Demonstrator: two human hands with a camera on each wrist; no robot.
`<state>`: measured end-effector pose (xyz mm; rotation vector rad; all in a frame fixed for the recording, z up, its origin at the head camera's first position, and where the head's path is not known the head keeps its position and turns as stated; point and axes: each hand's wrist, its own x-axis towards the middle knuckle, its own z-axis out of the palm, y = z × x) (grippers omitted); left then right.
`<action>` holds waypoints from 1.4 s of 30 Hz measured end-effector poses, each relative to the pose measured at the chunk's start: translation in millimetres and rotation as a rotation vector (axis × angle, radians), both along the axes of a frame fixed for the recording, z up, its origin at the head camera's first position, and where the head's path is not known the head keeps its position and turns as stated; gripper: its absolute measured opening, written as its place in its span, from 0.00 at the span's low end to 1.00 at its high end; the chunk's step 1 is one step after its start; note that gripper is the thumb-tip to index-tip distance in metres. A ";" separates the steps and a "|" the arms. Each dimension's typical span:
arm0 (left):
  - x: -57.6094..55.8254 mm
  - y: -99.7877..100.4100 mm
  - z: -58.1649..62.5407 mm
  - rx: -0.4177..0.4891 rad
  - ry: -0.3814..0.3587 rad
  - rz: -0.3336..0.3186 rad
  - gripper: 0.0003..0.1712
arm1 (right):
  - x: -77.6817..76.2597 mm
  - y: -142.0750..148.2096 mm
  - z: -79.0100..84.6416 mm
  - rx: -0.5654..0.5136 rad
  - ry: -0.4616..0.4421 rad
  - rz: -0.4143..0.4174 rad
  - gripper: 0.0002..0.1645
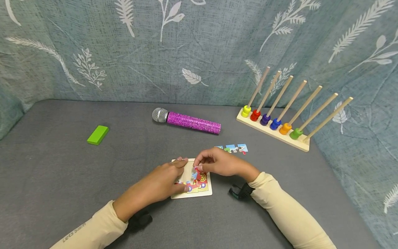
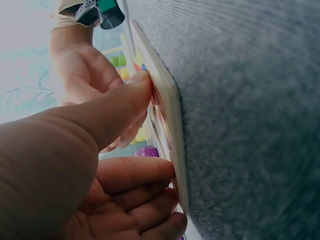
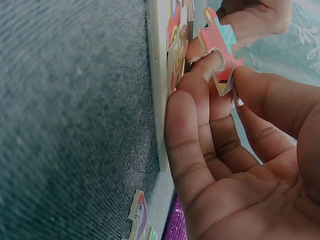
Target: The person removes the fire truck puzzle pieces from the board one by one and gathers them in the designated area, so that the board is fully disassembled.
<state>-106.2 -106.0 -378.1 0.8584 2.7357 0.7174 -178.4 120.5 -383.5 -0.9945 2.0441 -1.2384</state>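
Note:
A square wooden puzzle board (image 1: 191,196) lies on the grey cloth, its lower part filled with colourful pieces. My left hand (image 1: 161,180) rests on its left side, thumb pressing near the lower pieces and fingers laid by the upper edge. In the left wrist view the left thumb (image 2: 127,102) touches the board's face, the other fingers fairly straight. Over the board's right half, my right hand (image 1: 222,162) pinches a red and blue puzzle piece (image 3: 225,47) between thumb and fingers. The piece is tilted up off the board, above a fitted piece with a yellow spiral (image 1: 203,177).
Several loose puzzle pieces (image 1: 231,148) lie beyond the right hand. A purple glittery microphone (image 1: 193,122) is behind the board, and a green block (image 1: 98,135) is to the left. A wooden peg stand with coloured beads (image 1: 273,130) stands at the back right, before a leaf-patterned curtain (image 1: 130,69).

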 end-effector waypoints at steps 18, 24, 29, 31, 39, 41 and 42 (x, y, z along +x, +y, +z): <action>-0.6 0.1 -0.2 -0.019 -0.001 0.017 0.41 | -4.3 16.9 8.1 -0.003 0.013 -0.095 0.13; -0.5 0.1 -1.2 -0.033 0.001 0.000 0.41 | -5.7 28.1 8.6 0.042 0.057 -0.131 0.11; 0.2 -2.6 -2.1 -0.022 0.026 -0.035 0.35 | -5.9 38.9 8.9 0.052 0.069 -0.166 0.11; 0.6 -3.4 -2.6 -0.010 0.036 -0.058 0.29 | -5.8 43.5 8.9 0.049 0.067 -0.177 0.12; 1.3 -5.0 -3.3 0.029 0.009 -0.152 0.20 | -6.9 59.5 10.0 0.054 0.088 -0.204 0.13; 0.6 -5.6 -5.1 0.032 0.027 -0.171 0.20 | -7.1 62.9 10.9 0.068 0.107 -0.213 0.13; 0.2 -5.6 -5.8 0.033 0.037 -0.178 0.19 | -7.2 64.6 10.9 0.075 0.111 -0.218 0.13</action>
